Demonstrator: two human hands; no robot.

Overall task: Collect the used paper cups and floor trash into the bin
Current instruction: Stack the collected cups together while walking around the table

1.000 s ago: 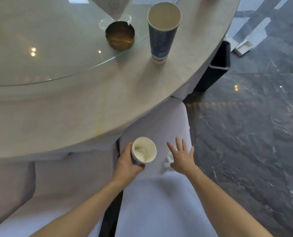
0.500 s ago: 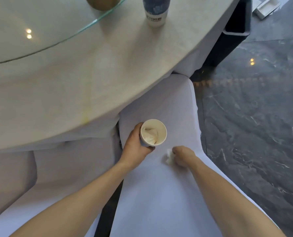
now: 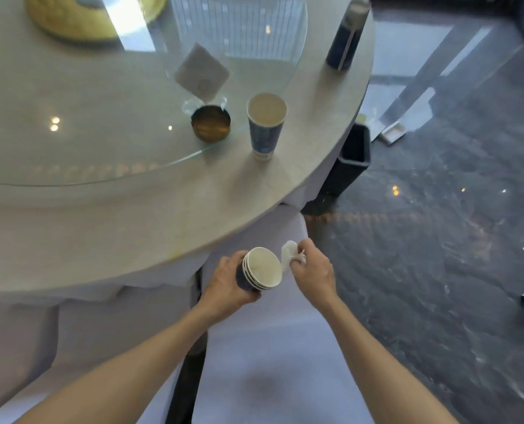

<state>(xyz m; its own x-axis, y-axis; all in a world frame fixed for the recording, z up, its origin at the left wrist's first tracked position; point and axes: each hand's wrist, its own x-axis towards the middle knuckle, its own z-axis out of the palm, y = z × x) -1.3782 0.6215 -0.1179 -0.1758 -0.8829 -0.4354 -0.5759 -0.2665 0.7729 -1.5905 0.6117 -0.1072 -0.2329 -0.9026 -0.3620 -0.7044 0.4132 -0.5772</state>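
My left hand [image 3: 228, 284] grips a stack of nested paper cups [image 3: 262, 268], tilted with the mouth facing right. My right hand [image 3: 312, 269] pinches a crumpled white tissue [image 3: 289, 250] right at the rim of the stack. Both hands hover over a white-covered chair seat [image 3: 273, 362]. One tall blue paper cup [image 3: 266, 127] stands upright on the round table [image 3: 132, 215], and another blue cup [image 3: 347, 35] stands near the far edge. A dark square bin [image 3: 354, 157] sits on the floor beside the table. White trash [image 3: 392, 134] lies on the floor beyond the bin.
A glass turntable [image 3: 101, 117] covers the table's centre, carrying a brass holder [image 3: 210, 123] with a white card [image 3: 201, 71]. Dark glossy stone floor [image 3: 438, 255] spreads to the right. Another covered chair [image 3: 19, 347] stands at the left.
My right hand picked the tissue up off the chair seat and brought it to the cup rim. The left hand tilted the cups toward it. The view rose, showing more of the table.
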